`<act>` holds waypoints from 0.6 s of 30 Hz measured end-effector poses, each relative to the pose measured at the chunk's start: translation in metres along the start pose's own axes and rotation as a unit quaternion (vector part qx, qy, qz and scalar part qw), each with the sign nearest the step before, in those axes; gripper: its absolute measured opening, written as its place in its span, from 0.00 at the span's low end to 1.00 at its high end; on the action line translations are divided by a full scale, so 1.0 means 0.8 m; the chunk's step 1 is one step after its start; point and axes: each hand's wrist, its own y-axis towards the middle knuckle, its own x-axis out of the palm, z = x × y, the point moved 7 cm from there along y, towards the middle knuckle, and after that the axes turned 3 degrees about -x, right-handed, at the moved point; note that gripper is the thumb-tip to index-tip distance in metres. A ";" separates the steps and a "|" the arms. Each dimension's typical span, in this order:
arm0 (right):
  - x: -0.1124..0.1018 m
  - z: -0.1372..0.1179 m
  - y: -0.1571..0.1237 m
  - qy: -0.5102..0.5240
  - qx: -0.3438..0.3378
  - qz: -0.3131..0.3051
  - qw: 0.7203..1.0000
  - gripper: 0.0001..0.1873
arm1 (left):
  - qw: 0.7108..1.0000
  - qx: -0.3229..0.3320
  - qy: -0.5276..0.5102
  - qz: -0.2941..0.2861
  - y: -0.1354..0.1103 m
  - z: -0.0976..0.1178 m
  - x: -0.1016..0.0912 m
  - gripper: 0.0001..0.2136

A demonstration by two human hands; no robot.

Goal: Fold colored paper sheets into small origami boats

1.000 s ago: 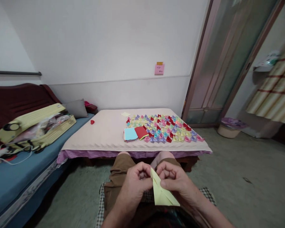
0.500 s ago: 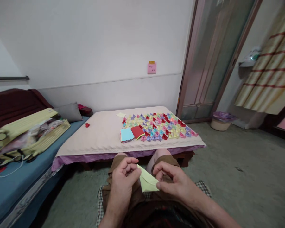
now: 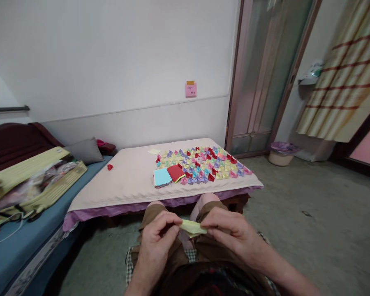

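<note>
A folded piece of pale yellow-green paper [image 3: 191,227] is held above my lap between both hands. My left hand [image 3: 162,238] pinches its left end between thumb and fingers. At the other end, my right hand [image 3: 230,234] grips the paper the same way. Beyond my knees, many small folded paper pieces [image 3: 200,162] in red, yellow, purple, pink and blue stand in rows on the bed [image 3: 111,187]. Beside them lie a stack of light blue paper [image 3: 162,177] and red paper sheets [image 3: 176,173].
A pale yellow sheet [image 3: 154,151] and a small red item [image 3: 110,167] lie on the bed. To the left, an open suitcase [image 3: 33,176] rests on a blue mattress [image 3: 18,234]. A lined bin [image 3: 282,154] stands on the floor by the sliding door [image 3: 262,82].
The paper has turned from a wide triangle hanging down to a narrow, nearly level strip. My right hand has risen a little, and the view has shifted slightly right.
</note>
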 end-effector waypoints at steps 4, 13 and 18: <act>0.005 -0.002 0.000 -0.055 -0.023 -0.014 0.998 0.09 | 0.999 0.024 0.019 -0.012 0.001 0.008 0.004 0.06; 0.019 -0.020 -0.007 -0.147 -0.127 0.014 0.981 0.08 | 0.996 -0.020 0.071 0.045 -0.003 -0.008 0.003 0.03; 0.030 -0.036 -0.005 -0.208 -0.194 0.020 0.958 0.08 | 0.997 -0.050 0.004 0.060 -0.008 -0.022 0.009 0.12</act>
